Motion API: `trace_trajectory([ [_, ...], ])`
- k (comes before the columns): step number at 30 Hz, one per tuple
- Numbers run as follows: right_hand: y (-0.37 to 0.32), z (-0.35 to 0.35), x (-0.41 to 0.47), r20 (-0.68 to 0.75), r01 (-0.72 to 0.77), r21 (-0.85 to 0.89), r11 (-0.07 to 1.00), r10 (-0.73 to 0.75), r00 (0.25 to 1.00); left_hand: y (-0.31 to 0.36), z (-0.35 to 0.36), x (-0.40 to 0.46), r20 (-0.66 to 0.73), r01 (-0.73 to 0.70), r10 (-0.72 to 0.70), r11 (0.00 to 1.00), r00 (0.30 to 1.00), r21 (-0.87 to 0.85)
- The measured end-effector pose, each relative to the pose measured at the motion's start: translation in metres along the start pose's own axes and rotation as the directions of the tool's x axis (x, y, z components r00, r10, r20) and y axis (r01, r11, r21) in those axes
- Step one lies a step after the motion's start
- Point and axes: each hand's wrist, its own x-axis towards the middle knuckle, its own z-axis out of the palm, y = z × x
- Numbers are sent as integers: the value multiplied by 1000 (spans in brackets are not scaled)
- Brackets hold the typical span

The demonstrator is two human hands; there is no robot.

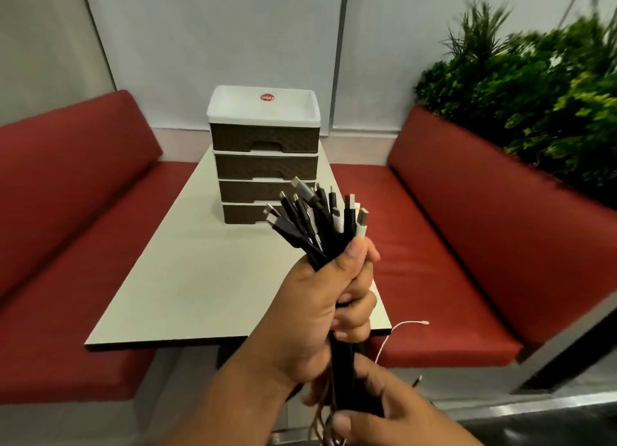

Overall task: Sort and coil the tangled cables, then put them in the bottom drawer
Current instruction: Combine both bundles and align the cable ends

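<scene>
A bundle of black and white cables (317, 222) stands upright in front of me, plug ends fanned out on top. My left hand (320, 305) grips the bundle just under the plugs. Lower down, my right hand (377, 409) holds the hanging black strands. A thin pale cable (397, 328) loops out to the right. A brown and white drawer unit (263, 155) with several drawers stands on the white table (187, 278); its bottom drawer (243, 213) is closed and partly hidden by the plugs.
Red cushioned benches flank the table, one on the left (66, 245) and one on the right (450, 262). Green plants (534, 95) rise behind the right bench. A grey wall stands behind the drawer unit.
</scene>
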Motion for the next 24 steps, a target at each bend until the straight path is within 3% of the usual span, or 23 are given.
trace_trajectory([
  [2,-18,-4,1,-67,114,-46,992,-117,991,8,3,-6,7,-29,29,999,1000,23],
  [3,-30,-6,5,-190,184,-84,979,-197,962,12,3,-9,9,-39,39,999,999,36],
  [5,-63,-5,12,-458,288,-222,932,-360,813,17,3,-13,-6,-33,34,996,999,83],
  [6,-79,-2,15,-526,325,-285,902,-431,733,18,3,-15,-20,-19,22,994,1000,111],
  [7,-95,3,17,-547,362,-333,870,-492,678,20,2,-17,-31,-7,11,991,999,132],
  [9,-118,16,24,-500,396,-418,818,-571,651,25,0,-22,-36,-1,6,988,999,152],
  [11,-128,28,34,-458,362,-547,755,-632,625,32,-3,-26,-43,0,8,984,999,180],
  [15,-129,45,56,-436,337,-709,619,-761,480,48,-15,-34,-68,1,14,974,998,227],
  [18,-133,51,69,-442,350,-665,660,-726,528,54,-24,-37,-95,9,15,970,995,244],
  [21,-135,51,86,-463,421,-485,766,-634,620,59,-33,-39,-88,-2,25,968,996,249],
  [24,-136,54,99,-486,496,-297,816,-576,657,64,-40,-39,-87,-3,25,968,996,250],
])
